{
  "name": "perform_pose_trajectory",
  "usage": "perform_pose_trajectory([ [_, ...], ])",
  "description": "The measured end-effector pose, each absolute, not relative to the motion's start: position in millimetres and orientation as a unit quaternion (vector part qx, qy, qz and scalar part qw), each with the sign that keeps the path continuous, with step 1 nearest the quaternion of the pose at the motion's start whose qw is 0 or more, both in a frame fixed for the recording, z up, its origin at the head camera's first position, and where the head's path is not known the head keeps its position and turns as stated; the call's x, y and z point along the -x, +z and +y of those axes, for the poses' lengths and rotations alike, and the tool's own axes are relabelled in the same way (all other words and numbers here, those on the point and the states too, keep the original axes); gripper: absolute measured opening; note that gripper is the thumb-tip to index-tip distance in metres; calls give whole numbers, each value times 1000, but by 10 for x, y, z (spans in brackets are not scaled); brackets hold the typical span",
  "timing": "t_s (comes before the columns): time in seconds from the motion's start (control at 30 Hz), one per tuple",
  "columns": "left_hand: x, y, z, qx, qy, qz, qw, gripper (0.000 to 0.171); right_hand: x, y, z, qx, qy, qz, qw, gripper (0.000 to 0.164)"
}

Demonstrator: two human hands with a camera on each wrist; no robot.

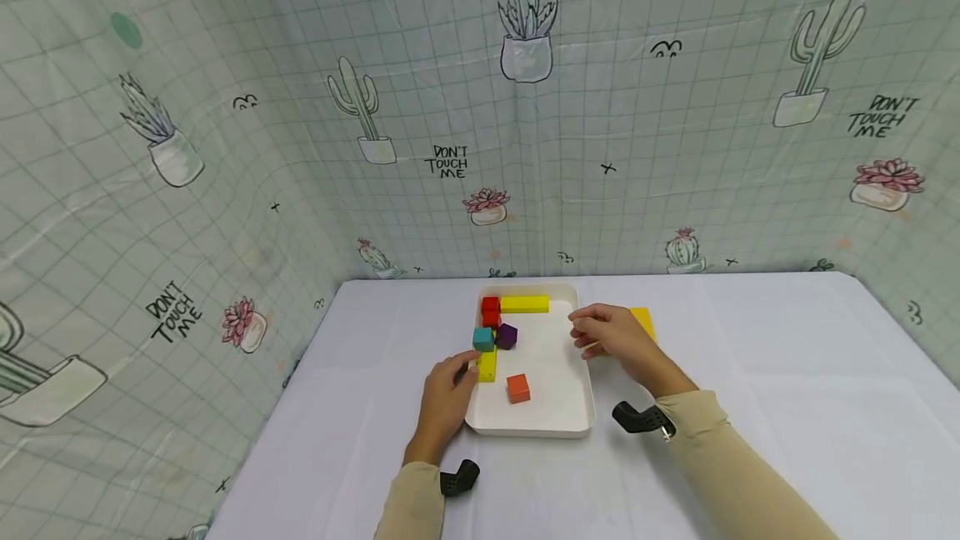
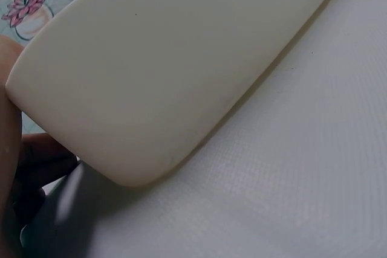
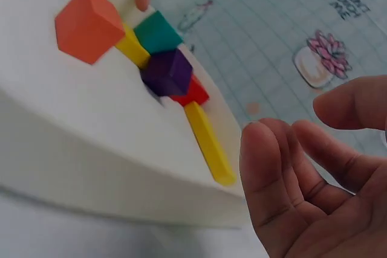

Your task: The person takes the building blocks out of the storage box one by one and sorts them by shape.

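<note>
A white tray lies in front of me, seen from its side in the left wrist view. My left hand grips its left rim, with fingertips beside a teal cube and a yellow block. Loosely bent and holding nothing, my right hand hovers by the right rim; its thumb and fingertips are apart in the right wrist view. Inside the tray are also a dark purple block, an orange cube, two red cubes and a long yellow block along the far wall.
Another yellow piece lies on the white table right of the tray, partly behind my right hand. A patterned cloth hangs close behind the tray's far end and along the left side.
</note>
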State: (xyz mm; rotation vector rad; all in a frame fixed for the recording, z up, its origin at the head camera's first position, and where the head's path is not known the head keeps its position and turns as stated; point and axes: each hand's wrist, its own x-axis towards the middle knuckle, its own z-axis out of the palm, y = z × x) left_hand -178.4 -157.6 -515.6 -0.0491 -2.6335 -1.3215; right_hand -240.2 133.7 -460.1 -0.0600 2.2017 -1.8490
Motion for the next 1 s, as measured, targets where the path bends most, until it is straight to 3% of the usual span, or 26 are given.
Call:
perform_pose_trajectory([
  [1.0,1777,-5142,-1569,19,-457,-884,96,31,2516,-4659,484,74,-617,753,215,30],
])
